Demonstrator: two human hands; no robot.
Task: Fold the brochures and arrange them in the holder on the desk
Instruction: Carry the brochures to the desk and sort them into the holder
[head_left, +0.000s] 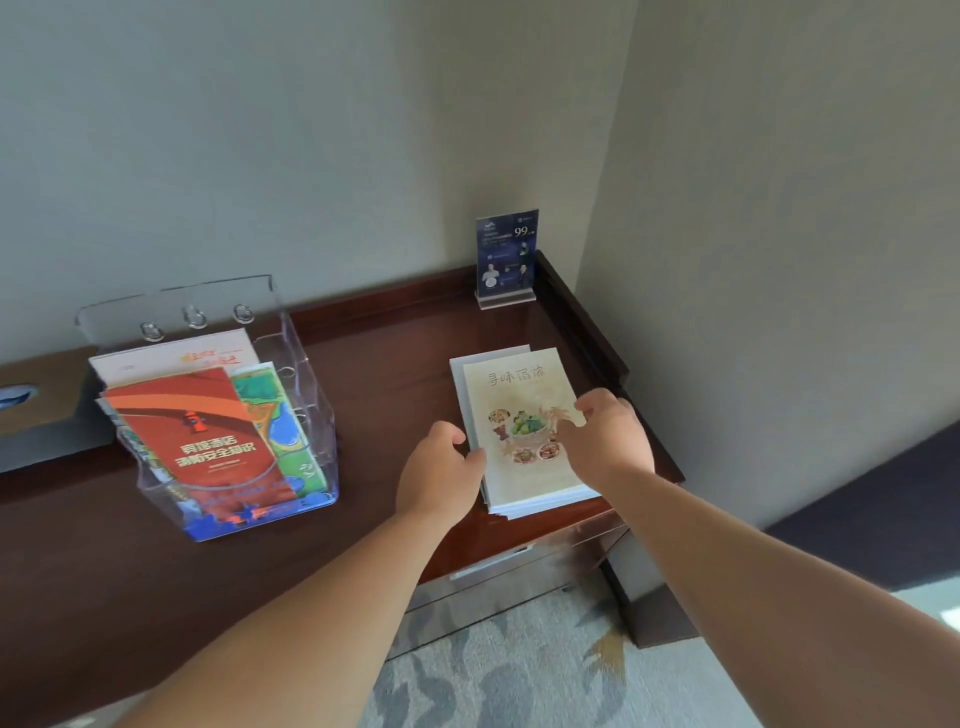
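Clear acrylic holder (307, 375) stands toward the back left of the dark wooden desk (395, 374), with a red brochure (208, 431) in front of other folded leaflets inside it. The left hand (439, 478) curls its fingers against the left edge of a stack of cream brochures (519, 410); whether it pinches the sheets I cannot tell. The stack lies flat near the desk's right edge. A blue sign stand (506, 254) is upright at the back right corner. The right hand (608, 441) is over the stack's right side, fingers spread and loosely bent, gripping nothing.
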